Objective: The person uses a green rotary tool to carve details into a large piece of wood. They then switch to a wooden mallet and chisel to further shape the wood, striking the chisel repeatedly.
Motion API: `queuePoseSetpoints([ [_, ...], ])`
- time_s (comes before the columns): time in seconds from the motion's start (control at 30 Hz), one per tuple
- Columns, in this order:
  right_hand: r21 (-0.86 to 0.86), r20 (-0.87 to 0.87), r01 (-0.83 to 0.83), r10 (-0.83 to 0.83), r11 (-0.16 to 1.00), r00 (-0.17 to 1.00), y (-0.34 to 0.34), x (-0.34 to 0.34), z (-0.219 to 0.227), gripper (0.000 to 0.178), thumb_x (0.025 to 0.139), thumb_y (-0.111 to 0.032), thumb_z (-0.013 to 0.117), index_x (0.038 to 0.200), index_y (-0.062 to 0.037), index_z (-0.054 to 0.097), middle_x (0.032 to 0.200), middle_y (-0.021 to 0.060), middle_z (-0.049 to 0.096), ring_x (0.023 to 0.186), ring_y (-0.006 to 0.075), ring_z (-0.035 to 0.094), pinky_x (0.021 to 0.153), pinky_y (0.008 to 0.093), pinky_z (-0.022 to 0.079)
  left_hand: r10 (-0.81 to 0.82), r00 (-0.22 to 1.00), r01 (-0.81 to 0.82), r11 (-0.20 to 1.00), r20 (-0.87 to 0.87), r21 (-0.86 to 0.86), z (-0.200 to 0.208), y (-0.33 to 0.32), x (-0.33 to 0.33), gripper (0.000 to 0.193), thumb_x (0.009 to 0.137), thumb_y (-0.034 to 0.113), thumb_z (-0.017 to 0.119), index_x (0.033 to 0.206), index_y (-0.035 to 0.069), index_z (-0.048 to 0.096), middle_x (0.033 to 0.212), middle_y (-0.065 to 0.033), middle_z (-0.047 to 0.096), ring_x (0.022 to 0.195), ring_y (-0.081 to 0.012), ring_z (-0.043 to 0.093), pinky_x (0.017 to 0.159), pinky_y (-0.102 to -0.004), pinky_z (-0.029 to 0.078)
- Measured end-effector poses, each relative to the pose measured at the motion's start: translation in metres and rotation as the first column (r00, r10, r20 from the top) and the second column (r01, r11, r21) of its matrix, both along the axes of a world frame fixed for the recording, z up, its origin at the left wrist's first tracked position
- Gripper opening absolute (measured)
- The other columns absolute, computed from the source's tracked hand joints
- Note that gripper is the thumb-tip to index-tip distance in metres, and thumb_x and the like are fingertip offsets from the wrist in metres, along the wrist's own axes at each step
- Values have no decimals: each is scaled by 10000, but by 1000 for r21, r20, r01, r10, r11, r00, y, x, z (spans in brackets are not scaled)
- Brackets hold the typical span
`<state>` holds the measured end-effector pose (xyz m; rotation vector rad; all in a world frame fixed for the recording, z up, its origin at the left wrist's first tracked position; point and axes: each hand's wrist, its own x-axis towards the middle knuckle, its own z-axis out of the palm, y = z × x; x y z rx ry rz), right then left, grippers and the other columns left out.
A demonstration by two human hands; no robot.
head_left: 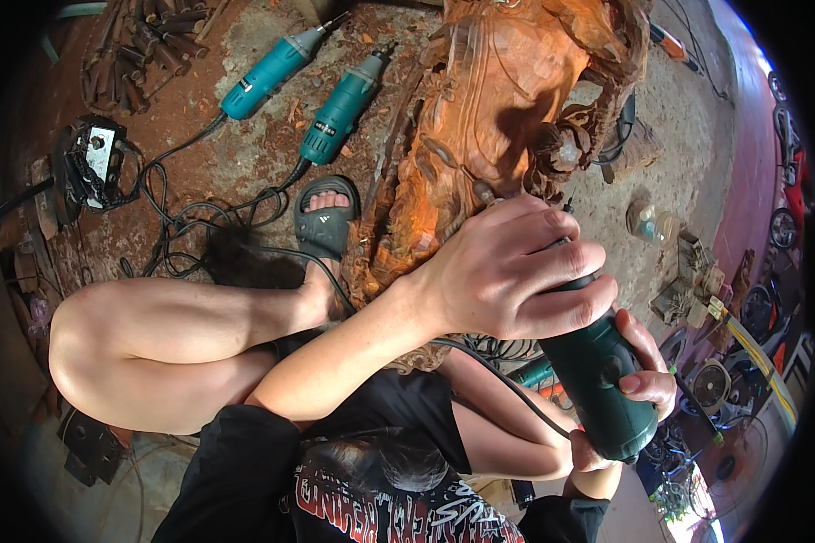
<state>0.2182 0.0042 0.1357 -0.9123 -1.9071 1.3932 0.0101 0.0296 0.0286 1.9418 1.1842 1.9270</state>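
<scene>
My left hand [512, 271] wraps over the upper part of a dark green die grinder [602, 389], its fingers curled round the neck. Lower down, my right hand [645, 366] grips the thick body from the right side, thumb and fingers partly hidden behind it. The grinder slants, its rear end toward me and its front toward the carving. Just beyond my left hand stands a large orange-brown wood carving [516, 81] with folds and knobbly relief. The tip is mostly hidden by my left hand, so I cannot tell whether it touches the wood.
Two teal die grinders, one farther left [272, 77] and one nearer [340, 113], lie on the dirty floor with tangled black cords [177, 222]. A control box [100, 154] sits at left, below a heap of rod-like tools [145, 54]. A jar [647, 222] stands at right.
</scene>
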Motion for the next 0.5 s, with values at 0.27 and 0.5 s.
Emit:
queuePoseSetpoints([
  [0.27,48,35,-6,5,999,999,4,-3,1,719,710,-563,911,1163,-179,506,1410,302,548,1304,457,572,1077,547,500,13,999,-13,1000,37,0,-1,1,1,216,812,170,803,1016,169,732,922,-30,707,733,-190,707,593,-294,548],
  [0.5,1,0,18,-18,1000,1000,1,-9,0,662,730,-509,926,1134,-199,503,1422,278,550,1311,471,567,1081,557,504,28,998,-28,1000,55,-1,0,1,-1,199,801,190,811,986,161,742,904,-31,715,722,-189,701,605,-299,558],
])
